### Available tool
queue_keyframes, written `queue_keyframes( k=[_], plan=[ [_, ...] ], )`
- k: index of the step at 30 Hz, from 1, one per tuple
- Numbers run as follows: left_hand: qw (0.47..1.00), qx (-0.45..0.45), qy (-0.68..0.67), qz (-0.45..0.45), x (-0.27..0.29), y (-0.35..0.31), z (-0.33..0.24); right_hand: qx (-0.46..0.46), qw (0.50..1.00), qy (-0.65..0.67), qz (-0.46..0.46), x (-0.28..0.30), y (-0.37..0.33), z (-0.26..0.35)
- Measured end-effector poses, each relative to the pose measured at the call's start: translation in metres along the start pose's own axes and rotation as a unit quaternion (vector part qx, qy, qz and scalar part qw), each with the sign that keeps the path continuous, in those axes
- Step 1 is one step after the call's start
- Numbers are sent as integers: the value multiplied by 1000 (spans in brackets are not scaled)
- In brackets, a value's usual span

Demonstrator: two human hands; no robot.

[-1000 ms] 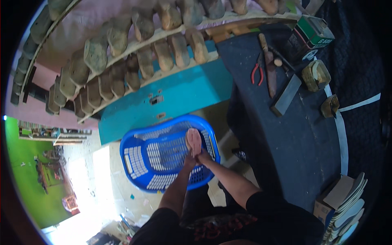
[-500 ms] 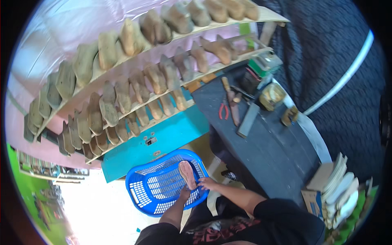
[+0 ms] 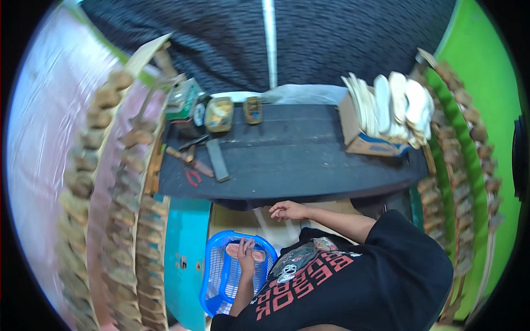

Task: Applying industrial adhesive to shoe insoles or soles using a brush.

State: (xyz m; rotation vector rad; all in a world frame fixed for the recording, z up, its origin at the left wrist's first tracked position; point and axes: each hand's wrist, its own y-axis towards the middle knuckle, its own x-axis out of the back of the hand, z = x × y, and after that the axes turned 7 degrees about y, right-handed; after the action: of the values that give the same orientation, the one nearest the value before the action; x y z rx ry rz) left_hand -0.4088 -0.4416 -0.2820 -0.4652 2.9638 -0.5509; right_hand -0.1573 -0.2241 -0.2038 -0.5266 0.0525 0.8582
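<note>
My left hand (image 3: pixel 245 255) is over the blue plastic basket (image 3: pixel 212 243), fingers stretched out across the middle of a pinkish, sole-shaped piece (image 3: pixel 258 255). Both ends of that piece show past the hand. Whether it is a bare sole or a shoe last is too small to tell. By the front edge of the dark-covered table, my right hand (image 3: pixel 287 211) is held out with fingers apart and nothing in it.
On the table (image 3: pixel 287 160) lie red-handled pliers (image 3: pixel 193 177), a knife (image 3: pixel 203 166) and a grey flat bar (image 3: pixel 217 160). Two yellowish containers (image 3: pixel 219 114) stand behind. A carton (image 3: pixel 353 129) holds pale soles (image 3: pixel 398 99). Racks of wooden shoe lasts (image 3: pixel 121 220) flank both sides.
The view has turned right from the rack to the table. My right hand has left the basket for the table's edge. My left hand's fingers now spread over the pinkish piece.
</note>
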Motion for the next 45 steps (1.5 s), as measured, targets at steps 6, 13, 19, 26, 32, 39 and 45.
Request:
queue_keyframes(
  k=[6, 13, 19, 26, 32, 39, 45],
  plan=[
    [970, -118, 60, 204, -107, 71, -147, 144, 962, 132, -193, 25, -93, 27],
    [933, -198, 79, 291, -291, 98, -285, 383, 678, -314, -543, 123, -188, 159],
    [878, -178, 83, 437, -431, 109, -337, 286, 617, -335, -652, 195, -237, 174],
    [884, -156, 104, 428, -516, 133, -337, 183, 774, -261, -546, 214, -244, 176],
    [891, -147, 200, 381, -541, 141, -369, 192, 820, -213, -496, 230, -256, 176],
    [854, -226, 343, 320, -563, 166, -377, 276, 839, -58, -465, 231, -247, 171],
    [832, -276, 357, 323, -566, 164, -378, 197, 780, -217, -553, 225, -243, 174]
  ],
)
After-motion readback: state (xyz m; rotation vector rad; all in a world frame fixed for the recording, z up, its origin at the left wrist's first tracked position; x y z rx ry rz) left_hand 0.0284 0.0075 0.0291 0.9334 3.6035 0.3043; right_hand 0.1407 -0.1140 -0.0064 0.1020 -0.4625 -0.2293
